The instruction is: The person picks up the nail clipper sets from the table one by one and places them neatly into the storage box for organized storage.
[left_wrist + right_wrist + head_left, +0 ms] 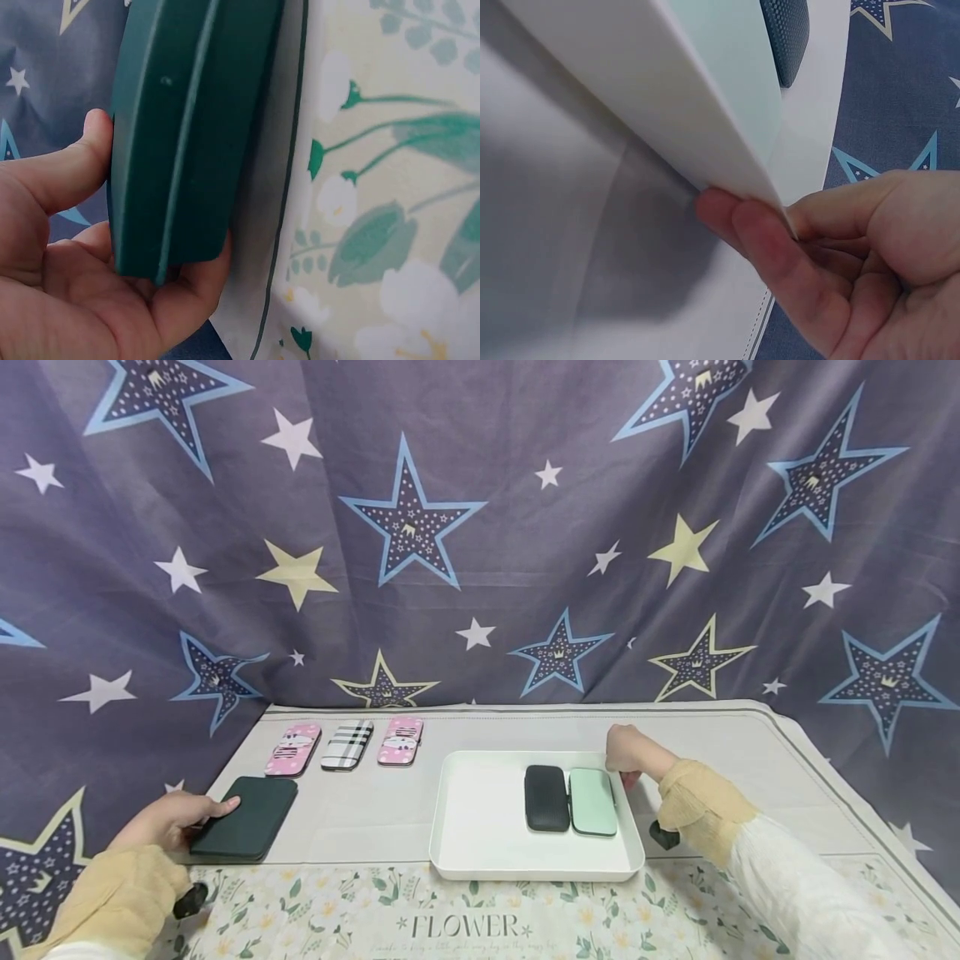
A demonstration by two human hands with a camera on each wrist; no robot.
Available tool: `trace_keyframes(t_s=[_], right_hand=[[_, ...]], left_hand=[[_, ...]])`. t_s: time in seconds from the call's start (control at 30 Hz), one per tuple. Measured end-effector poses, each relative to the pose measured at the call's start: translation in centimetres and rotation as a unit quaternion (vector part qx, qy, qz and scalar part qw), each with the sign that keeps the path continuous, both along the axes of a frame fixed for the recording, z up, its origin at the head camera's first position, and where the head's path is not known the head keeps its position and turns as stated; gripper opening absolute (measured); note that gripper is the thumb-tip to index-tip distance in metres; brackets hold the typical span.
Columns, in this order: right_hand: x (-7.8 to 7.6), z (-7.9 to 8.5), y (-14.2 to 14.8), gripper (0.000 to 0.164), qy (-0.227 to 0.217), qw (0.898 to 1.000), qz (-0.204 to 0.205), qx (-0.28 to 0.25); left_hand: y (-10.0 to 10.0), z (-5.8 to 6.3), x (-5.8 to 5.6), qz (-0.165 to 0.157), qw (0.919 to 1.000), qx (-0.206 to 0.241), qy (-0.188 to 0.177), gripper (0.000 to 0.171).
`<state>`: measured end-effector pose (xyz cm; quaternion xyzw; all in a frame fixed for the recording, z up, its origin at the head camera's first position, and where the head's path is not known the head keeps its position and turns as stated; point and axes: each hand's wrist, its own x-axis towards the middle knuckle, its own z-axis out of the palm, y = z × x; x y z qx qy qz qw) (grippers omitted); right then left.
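My left hand grips the near-left corner of a dark green rectangular case, thumb on top and fingers curled beneath. In the left wrist view, the case shows a raised seam along its side. With the right hand I pinch the right wall of a white tray near its far corner; in the right wrist view the thumb is inside the rim and fingertips press the outside. Inside the tray, a black textured case lies beside a mint green case.
Behind the green case, a pink patterned case, a plaid case and another pink case lie in a row. A floral cloth covers the table's front. A starry curtain hangs at the back.
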<state>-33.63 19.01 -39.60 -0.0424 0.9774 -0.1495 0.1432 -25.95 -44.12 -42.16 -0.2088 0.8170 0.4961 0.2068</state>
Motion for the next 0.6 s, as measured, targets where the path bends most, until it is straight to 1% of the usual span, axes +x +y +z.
trace_keyframes(t_s=[0.1, 0.17, 0.3, 0.4, 0.47, 0.6], right_hand=[[0.1, 0.1, 0.0, 0.012, 0.000, 1.000, 0.007, -0.002], [0.2, 0.1, -0.1, 0.014, 0.001, 1.000, 0.015, -0.002], [0.3, 0.1, -0.1, 0.014, 0.004, 1.000, 0.019, 0.003], [0.2, 0.1, -0.2, 0.013, 0.000, 1.000, 0.011, -0.001], [0.3, 0.1, -0.2, 0.013, -0.002, 1.000, 0.009, -0.002], [0.3, 0.2, -0.2, 0.015, 0.000, 1.000, 0.012, -0.001]], left_hand=[[0.1, 0.0, 0.1, 0.007, 1.0000, 0.007, 0.001, 0.050], [0.1, 0.0, 0.2, 0.009, 0.9999, 0.008, 0.001, 0.047], [0.3, 0.0, 0.2, 0.013, 0.9997, 0.023, -0.001, 0.049], [0.5, 0.2, 0.2, 0.015, 0.9985, 0.051, -0.010, 0.050], [0.7, 0.4, 0.2, 0.022, 0.9973, 0.069, -0.015, 0.045], [1.4, 1.1, 0.0, 0.041, 0.9935, 0.106, -0.008, 0.033]])
